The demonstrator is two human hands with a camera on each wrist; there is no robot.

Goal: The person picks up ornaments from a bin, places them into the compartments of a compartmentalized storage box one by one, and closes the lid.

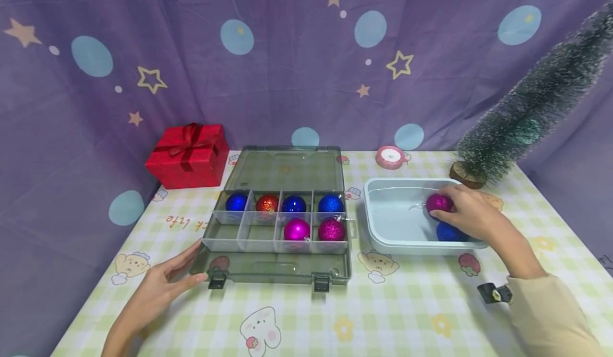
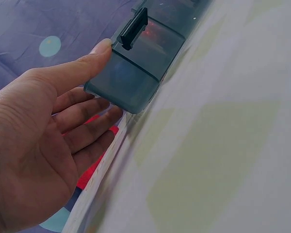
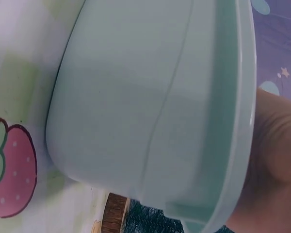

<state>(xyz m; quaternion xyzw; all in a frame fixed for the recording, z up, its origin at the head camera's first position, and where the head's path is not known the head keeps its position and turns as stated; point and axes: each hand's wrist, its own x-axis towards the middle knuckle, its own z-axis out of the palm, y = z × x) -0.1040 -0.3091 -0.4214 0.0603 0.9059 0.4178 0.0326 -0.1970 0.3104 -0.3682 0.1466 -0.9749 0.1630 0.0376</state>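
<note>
With my right hand (image 1: 471, 214) I'm pinching the purple ball (image 1: 438, 204) inside the tub (image 1: 402, 247); a light grip should suit, sparing the blue ball (image 1: 449, 232). My left hand (image 1: 160, 288), fingers loose, is touching the box (image 1: 268, 267).

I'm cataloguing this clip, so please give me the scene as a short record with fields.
Left hand: thumb touching the near-left corner of the divided case
Right hand: pinches a glittery magenta ball in the light-blue tub
Also in tub: dark blue ball
Case lid: open
Case back row: three blue balls, one red ball
Next row: two magenta balls, right-hand compartments
Behind: red gift box, pink roll, tree
</note>
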